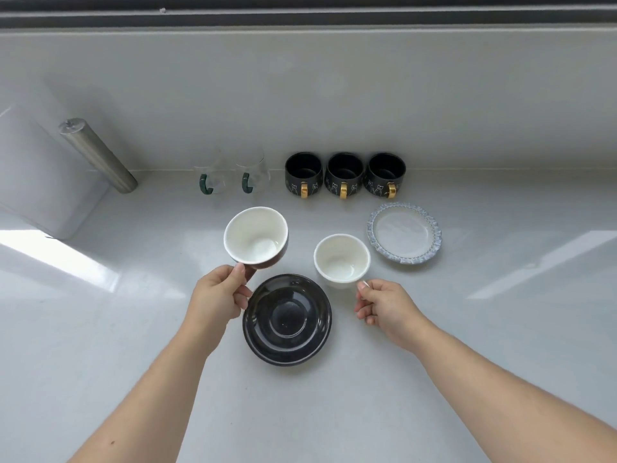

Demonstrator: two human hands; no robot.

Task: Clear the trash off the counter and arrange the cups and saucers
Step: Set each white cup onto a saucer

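Observation:
My left hand (218,292) grips the handle of a dark cup with a white inside (255,236), held above the counter just beyond a black saucer (287,320). My right hand (384,307) pinches the handle of a smaller white cup (342,260), to the right of the black saucer. A white saucer with a blue frilled rim (404,232) lies further right. Along the back wall stand three black mugs with gold handles (344,175) and two clear glass cups with green handles (230,177).
A brushed metal cylinder (98,155) leans at the back left beside a white block (36,175). The pale counter (300,412) runs wide to both sides, ending at a raised back wall (300,95).

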